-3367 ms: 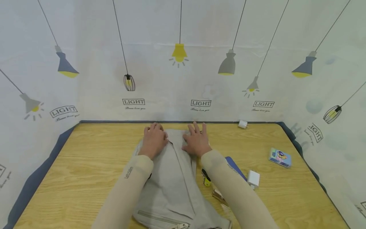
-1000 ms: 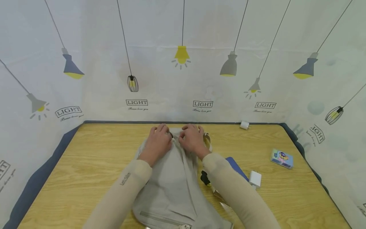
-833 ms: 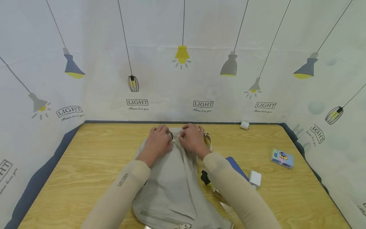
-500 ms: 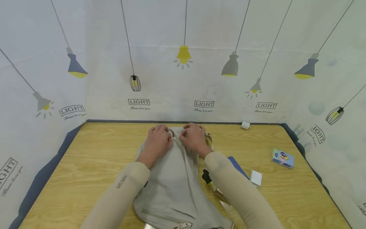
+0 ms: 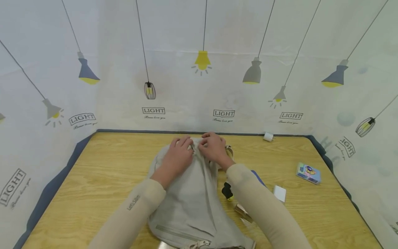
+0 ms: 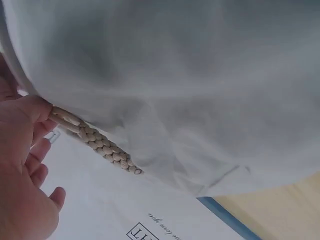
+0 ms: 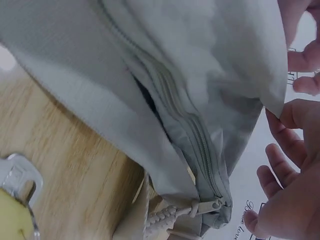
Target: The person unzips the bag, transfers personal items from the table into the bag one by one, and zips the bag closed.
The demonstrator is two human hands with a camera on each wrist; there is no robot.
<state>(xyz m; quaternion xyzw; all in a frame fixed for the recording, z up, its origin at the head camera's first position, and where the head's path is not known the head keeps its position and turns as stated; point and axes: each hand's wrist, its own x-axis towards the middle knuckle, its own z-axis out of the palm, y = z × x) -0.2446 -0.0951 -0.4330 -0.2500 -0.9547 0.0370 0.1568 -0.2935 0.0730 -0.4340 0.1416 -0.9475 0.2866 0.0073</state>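
A light grey fabric bag lies lengthwise on the wooden table, its far end under both hands. My left hand is at the left of that end; in the left wrist view its thumb and finger pinch the loop of a braided zipper pull. Beside it, my right hand pinches the bag's fabric edge, which the right wrist view shows between thumb and forefinger. A long zipper runs along the bag there, with another braided pull at its end.
Right of the bag lie a black-and-yellow item, a gold-brown item, a blue flat item and a white charger. Farther off are a small blue box and another white charger. A printed wall sheet stands behind.
My right hand's fingers, spread on the bag at first, have drawn together on its edge. The left hand has come rightward, closer to the right one. The view has shifted slightly.
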